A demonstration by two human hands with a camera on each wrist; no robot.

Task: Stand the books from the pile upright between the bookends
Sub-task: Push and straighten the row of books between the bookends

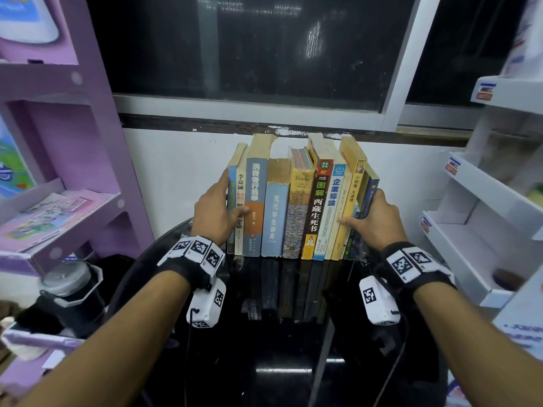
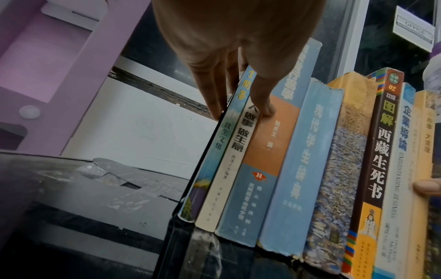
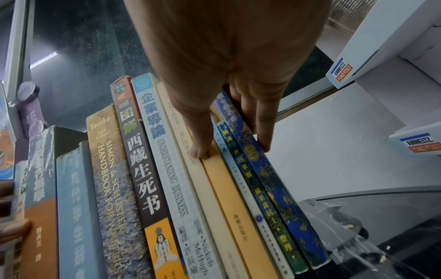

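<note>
Books (image 1: 302, 207) were found standing upright in one row on a black, glossy round table (image 1: 282, 348), spines outward, against a white wall (image 1: 176, 171). Paperbacks made up most of the row, with yellowed page edges and worn, frayed spine corners; the pale blue spine (image 2: 300, 169) near the middle showed chipped edges at its foot. The row was bracketed at both ends by the hands. The left hand (image 1: 216, 211) was pressed to the left end, fingers (image 2: 216, 90) laid flat along the outer cover and the thumb across the spines onto the blue and orange book (image 2: 269, 136); it was clamped on the end books. The right hand (image 1: 374, 220) was set likewise at the right end, fingers (image 3: 264, 122) extended down the dark blue patterned cover (image 3: 267, 181), thumb (image 3: 199, 143) on a tan spine (image 3: 229, 188). A clear bookend (image 3: 339, 222), smooth and curved, was seen at the right foot of the row, beside the dark blue cover. A thin dark plate (image 2: 203, 169) was noted against the leftmost book. Purple shelving (image 1: 58, 142) stood left, white shelving (image 1: 484, 215) right.
</note>
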